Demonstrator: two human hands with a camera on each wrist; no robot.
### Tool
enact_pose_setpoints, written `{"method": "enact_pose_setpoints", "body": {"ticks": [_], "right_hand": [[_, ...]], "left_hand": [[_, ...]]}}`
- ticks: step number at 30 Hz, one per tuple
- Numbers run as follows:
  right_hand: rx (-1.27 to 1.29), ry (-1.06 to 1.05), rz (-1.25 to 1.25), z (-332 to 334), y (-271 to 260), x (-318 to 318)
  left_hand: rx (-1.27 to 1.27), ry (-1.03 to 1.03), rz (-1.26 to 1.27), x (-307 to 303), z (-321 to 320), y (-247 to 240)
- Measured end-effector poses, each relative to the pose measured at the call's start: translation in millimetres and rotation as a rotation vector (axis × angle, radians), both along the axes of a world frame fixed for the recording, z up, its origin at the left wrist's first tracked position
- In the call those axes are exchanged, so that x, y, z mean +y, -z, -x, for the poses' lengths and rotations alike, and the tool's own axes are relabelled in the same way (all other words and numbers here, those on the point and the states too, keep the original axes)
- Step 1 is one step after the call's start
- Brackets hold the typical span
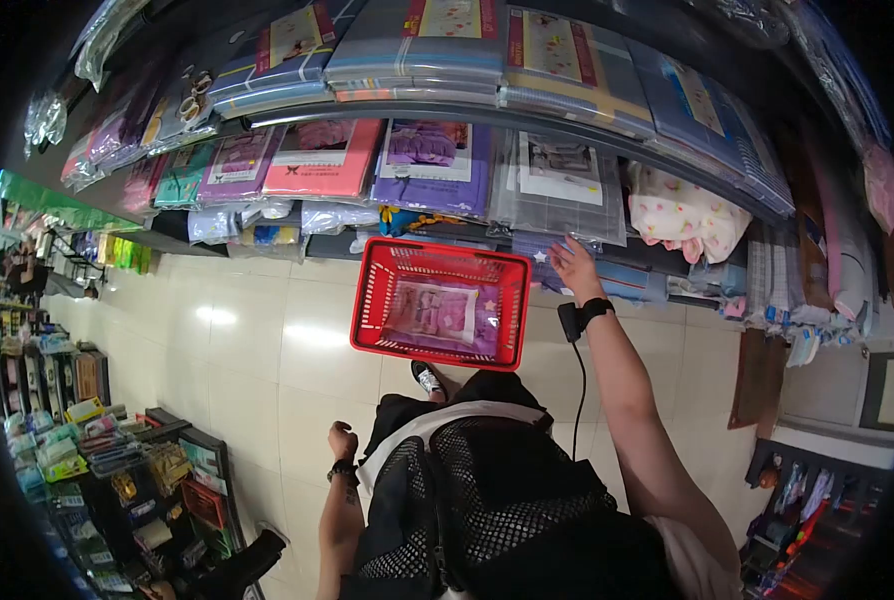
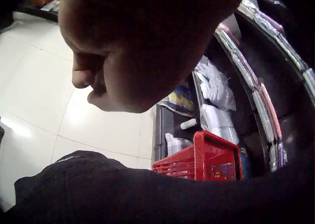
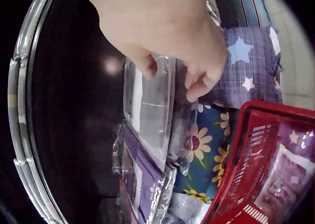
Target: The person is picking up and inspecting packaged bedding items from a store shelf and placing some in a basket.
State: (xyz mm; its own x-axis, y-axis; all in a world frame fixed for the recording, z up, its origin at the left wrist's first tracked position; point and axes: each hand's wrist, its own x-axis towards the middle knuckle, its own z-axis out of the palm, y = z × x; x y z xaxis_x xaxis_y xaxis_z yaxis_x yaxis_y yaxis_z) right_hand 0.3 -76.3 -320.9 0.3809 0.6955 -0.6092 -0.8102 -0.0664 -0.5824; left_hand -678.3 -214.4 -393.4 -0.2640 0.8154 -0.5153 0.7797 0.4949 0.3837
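My right hand (image 1: 573,268) reaches to the front edge of a grey bedding set in a clear plastic bag (image 1: 559,190) on the shelf. In the right wrist view its thumb and bent fingers stand apart at the edge of the grey package (image 3: 150,110). My left hand (image 1: 342,440) hangs beside my body with loosely curled fingers and holds nothing. Between the shelf and my body is a red shopping basket (image 1: 361,300), with a packaged purple bedding set (image 1: 437,312) lying inside. The basket (image 2: 197,157) also shows low in the left wrist view.
Packaged bedding in pink (image 1: 322,178) and purple (image 1: 432,195) lies left of the grey set. A white patterned bundle (image 1: 687,210) sits to its right. Above runs a shelf edge (image 1: 417,108) with more packs. Beneath is star-patterned fabric (image 3: 241,71). Goods racks (image 1: 117,480) stand behind left.
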Motion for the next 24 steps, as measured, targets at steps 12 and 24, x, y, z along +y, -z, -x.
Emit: {"method": "enact_pose_setpoints", "body": {"ticks": [12, 24], "right_hand": [[0.28, 0.117, 0.023, -22, 34, 37], [0.361, 0.217, -0.028, -13, -11, 65]], "left_hand": [[-0.356, -0.379, 0.112, -68, -53, 5], [-0.339, -0.443, 0.072, -106, -107, -36]]}}
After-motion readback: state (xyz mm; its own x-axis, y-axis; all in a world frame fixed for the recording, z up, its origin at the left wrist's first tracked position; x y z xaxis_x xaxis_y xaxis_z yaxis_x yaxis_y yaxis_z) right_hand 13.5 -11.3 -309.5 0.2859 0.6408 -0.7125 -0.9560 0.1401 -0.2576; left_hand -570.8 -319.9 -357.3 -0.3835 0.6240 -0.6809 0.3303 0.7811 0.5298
